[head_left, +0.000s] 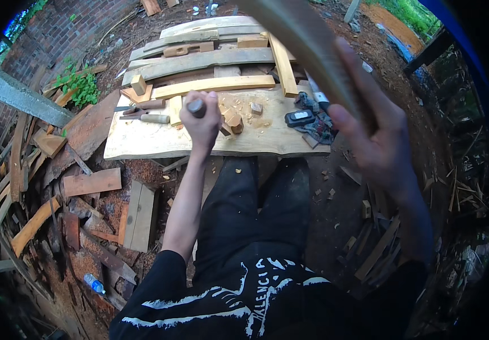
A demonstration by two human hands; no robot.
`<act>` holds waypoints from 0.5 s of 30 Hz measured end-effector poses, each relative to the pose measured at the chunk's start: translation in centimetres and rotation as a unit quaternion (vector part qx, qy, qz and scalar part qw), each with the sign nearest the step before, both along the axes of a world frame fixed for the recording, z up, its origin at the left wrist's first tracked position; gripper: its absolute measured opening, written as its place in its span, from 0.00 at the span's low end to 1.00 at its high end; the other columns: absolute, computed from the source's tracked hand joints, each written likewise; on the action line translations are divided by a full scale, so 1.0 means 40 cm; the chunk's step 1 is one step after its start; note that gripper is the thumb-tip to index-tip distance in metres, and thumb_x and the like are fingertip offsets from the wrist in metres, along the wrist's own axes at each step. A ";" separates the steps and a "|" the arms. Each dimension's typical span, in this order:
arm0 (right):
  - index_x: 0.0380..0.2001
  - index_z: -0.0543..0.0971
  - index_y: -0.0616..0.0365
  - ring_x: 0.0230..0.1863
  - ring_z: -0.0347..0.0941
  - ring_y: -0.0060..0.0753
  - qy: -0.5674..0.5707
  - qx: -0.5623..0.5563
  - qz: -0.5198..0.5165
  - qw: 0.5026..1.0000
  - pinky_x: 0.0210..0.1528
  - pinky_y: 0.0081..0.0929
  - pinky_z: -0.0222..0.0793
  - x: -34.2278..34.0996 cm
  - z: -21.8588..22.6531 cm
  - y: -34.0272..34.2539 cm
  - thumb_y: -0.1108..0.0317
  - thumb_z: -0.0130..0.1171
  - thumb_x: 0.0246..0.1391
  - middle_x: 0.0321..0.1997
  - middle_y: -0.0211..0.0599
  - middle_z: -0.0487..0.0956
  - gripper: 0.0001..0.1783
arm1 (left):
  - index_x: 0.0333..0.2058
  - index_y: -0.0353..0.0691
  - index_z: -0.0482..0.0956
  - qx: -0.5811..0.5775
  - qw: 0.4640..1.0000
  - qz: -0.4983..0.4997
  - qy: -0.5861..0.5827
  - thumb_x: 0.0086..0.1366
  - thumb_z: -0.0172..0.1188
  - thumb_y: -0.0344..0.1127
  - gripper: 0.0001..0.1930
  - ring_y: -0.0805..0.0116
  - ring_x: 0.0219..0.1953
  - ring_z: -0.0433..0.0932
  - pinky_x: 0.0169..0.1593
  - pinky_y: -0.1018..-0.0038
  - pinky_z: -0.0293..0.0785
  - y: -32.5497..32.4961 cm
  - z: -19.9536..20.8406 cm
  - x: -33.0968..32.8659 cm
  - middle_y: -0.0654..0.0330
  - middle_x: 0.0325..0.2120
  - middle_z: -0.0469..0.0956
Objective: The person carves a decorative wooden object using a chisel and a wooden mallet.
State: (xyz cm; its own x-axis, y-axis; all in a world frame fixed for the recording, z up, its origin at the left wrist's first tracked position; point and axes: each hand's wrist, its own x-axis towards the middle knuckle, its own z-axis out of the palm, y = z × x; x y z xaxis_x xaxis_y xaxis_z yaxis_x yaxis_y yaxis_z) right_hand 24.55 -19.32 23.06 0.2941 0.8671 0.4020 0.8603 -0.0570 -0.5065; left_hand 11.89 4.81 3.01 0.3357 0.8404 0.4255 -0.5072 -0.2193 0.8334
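My left hand is closed in a fist around an upright chisel, with the round butt of its handle showing on top. Its blade is hidden below the fist. Just right of that fist, a small wooden block stands on the pale plank bench among wood chips. High on the right and close to the camera, my right hand grips a thick wooden club. The club's far end runs out of the top of the view.
Wooden-handled tools lie on the bench's left. A black device and a crumpled cloth lie right. Boards stretch across the back. Scrap wood and a plastic bottle litter the left ground.
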 end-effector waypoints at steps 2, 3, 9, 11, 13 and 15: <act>0.76 0.62 0.45 0.59 0.78 0.39 0.025 0.061 0.000 0.998 0.63 0.38 0.71 0.005 -0.012 -0.014 0.68 0.57 0.63 0.65 0.54 0.77 0.39 | 0.28 0.41 0.65 0.000 0.999 0.006 -0.038 0.73 0.57 0.26 0.13 0.79 0.11 0.67 0.16 0.79 0.65 0.002 0.049 -0.019 0.63 0.14 0.69; 0.74 0.65 0.50 0.55 0.82 0.39 0.021 0.073 -0.010 0.997 0.59 0.35 0.75 0.004 -0.020 -0.019 0.69 0.62 0.62 0.57 0.55 0.82 0.37 | 0.28 0.41 0.65 -0.002 0.999 0.009 -0.035 0.73 0.57 0.26 0.13 0.79 0.11 0.67 0.16 0.79 0.65 0.003 0.066 -0.022 0.63 0.14 0.69; 0.76 0.62 0.50 0.66 0.73 0.38 0.121 -0.040 -0.069 0.989 0.68 0.34 0.64 -0.004 -0.110 -0.042 0.69 0.58 0.62 0.67 0.55 0.76 0.39 | 0.29 0.41 0.65 0.006 0.992 0.114 -0.044 0.74 0.55 0.29 0.13 0.77 0.10 0.64 0.15 0.76 0.65 -0.010 0.147 -0.009 0.63 0.11 0.66; 0.76 0.62 0.51 0.67 0.72 0.39 0.135 -0.072 -0.082 0.985 0.68 0.35 0.64 -0.006 -0.124 -0.055 0.70 0.59 0.62 0.66 0.55 0.76 0.39 | 0.29 0.41 0.65 0.006 0.991 0.126 -0.040 0.74 0.56 0.29 0.13 0.77 0.10 0.64 0.15 0.76 0.65 -0.010 0.147 0.011 0.64 0.11 0.66; 0.74 0.65 0.50 0.57 0.82 0.44 0.097 -0.061 -0.092 0.989 0.60 0.36 0.73 -0.003 -0.165 -0.074 0.69 0.63 0.61 0.57 0.59 0.81 0.38 | 0.29 0.41 0.66 0.011 0.990 0.134 -0.044 0.74 0.57 0.29 0.13 0.77 0.10 0.64 0.15 0.77 0.64 -0.004 0.141 0.026 0.64 0.11 0.65; 0.74 0.65 0.51 0.57 0.82 0.44 0.116 -0.068 -0.094 0.986 0.60 0.36 0.73 -0.004 -0.202 -0.080 0.69 0.63 0.61 0.57 0.59 0.81 0.38 | 0.28 0.41 0.66 0.003 0.989 0.138 -0.044 0.74 0.56 0.28 0.13 0.77 0.09 0.64 0.15 0.77 0.63 0.010 0.136 0.018 0.64 0.10 0.64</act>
